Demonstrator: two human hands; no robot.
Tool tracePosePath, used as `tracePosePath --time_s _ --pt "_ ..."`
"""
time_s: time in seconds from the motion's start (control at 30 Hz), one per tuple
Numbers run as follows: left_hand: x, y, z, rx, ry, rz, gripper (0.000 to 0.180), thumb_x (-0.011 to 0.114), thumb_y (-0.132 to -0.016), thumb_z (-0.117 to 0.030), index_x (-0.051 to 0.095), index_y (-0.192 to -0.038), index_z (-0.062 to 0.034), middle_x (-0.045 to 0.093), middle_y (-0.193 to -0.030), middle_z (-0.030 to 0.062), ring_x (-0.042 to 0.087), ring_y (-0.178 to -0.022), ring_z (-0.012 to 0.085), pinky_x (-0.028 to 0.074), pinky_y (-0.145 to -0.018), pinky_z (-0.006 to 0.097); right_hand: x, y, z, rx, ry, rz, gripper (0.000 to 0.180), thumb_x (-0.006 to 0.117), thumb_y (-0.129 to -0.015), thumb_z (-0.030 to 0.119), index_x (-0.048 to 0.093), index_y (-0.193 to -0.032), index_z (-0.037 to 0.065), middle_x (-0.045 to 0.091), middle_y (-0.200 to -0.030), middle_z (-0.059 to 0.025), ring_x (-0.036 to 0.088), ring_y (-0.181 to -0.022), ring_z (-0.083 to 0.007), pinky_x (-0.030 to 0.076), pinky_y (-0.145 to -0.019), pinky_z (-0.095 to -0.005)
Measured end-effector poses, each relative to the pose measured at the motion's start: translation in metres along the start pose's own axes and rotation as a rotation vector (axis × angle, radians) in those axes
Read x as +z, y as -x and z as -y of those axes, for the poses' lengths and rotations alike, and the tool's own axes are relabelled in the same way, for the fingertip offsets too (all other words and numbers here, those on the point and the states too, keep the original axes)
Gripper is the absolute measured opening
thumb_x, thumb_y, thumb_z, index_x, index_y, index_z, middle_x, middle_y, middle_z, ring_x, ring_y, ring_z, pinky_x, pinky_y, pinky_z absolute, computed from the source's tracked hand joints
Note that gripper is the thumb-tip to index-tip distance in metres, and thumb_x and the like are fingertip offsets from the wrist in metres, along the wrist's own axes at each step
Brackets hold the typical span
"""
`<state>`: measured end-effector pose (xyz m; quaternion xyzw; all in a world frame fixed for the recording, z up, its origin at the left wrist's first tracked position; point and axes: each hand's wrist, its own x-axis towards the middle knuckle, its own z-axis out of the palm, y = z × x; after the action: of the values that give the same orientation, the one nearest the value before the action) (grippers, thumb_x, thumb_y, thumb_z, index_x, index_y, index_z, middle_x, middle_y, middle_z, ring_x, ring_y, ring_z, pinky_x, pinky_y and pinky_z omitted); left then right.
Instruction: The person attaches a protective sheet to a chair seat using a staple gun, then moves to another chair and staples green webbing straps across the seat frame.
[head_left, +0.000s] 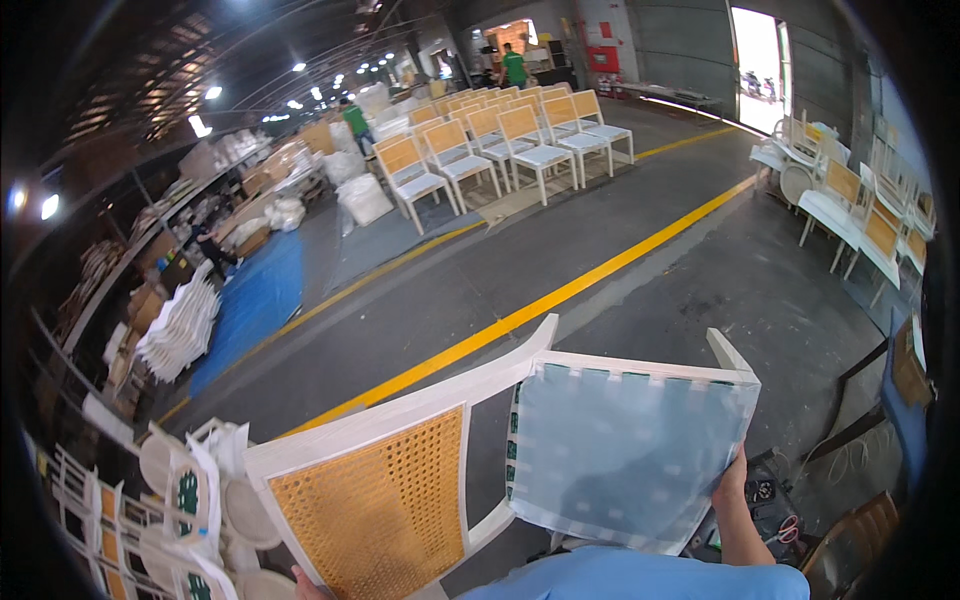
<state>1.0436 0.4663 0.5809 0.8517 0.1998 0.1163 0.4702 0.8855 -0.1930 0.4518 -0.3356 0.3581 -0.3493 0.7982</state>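
The person carries a white chair (470, 440) with a woven cane back and a pale, plastic-covered seat, tipped on its side just in front of the chest. The right hand (730, 487) is closed on the seat's lower right edge, thumb lying over the plastic. Of the left hand (303, 583) only the fingertips show at the bottom of the cane back, touching its frame; how tightly that grip closes cannot be told. Beyond lie a grey floor with a yellow line (560, 295) and rows of chairs (500, 140)
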Motion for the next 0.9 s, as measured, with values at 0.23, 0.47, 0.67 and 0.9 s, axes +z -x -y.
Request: tracePosePath --time_s 0.23,0.47,0.67,0.9 --pt "0.149 -0.217 -0.084 0.274 -0.305 -0.068 0.051 0.045 -0.108 -0.035 0.06 -0.136 0.0048 0.073 -0.1 0.0252 0.068 -0.091 0.0385 0.054 -0.081 0.047 0.152 -0.144 -0.008 0.048 -0.042 -0.101 0.064 0.04 -0.106 0.056 0.051 -0.15 0.011 0.059 -0.146 -0.011 0.056 -0.132 -0.0315 0.042 -0.115 -0.0462" --pt "0.274 -0.392 -0.142 0.174 -0.262 -0.035 0.05 0.046 -0.108 -0.035 0.062 -0.135 0.0046 0.073 -0.103 0.0234 0.068 -0.093 0.0363 0.054 -0.082 0.046 0.318 -0.255 -0.077 0.03 -0.067 -0.119 0.066 0.039 -0.105 0.059 0.053 -0.148 0.012 0.062 -0.143 -0.0105 0.059 -0.128 -0.0312 0.046 -0.111 -0.0468" --pt "0.405 -0.618 -0.228 0.276 -0.237 0.088 0.05 0.046 -0.108 -0.035 0.063 -0.134 0.0045 0.074 -0.105 0.0219 0.069 -0.095 0.0344 0.054 -0.082 0.045 0.475 -0.371 -0.127 0.041 -0.126 -0.179 0.068 0.041 -0.106 0.063 0.052 -0.149 0.012 0.061 -0.143 -0.0091 0.06 -0.126 -0.0304 0.048 -0.108 -0.0474" --pt "0.561 -0.821 -0.442 0.252 0.493 0.323 0.058 0.038 -0.114 -0.042 0.069 -0.105 0.0061 0.071 -0.094 0.0089 0.064 -0.083 0.0134 0.05 -0.076 0.032 0.622 -0.474 -0.182 0.004 -0.246 -0.03 0.069 0.042 -0.105 0.065 0.049 -0.151 0.014 0.059 -0.143 -0.0093 0.058 -0.128 -0.0313 0.049 -0.107 -0.0492"
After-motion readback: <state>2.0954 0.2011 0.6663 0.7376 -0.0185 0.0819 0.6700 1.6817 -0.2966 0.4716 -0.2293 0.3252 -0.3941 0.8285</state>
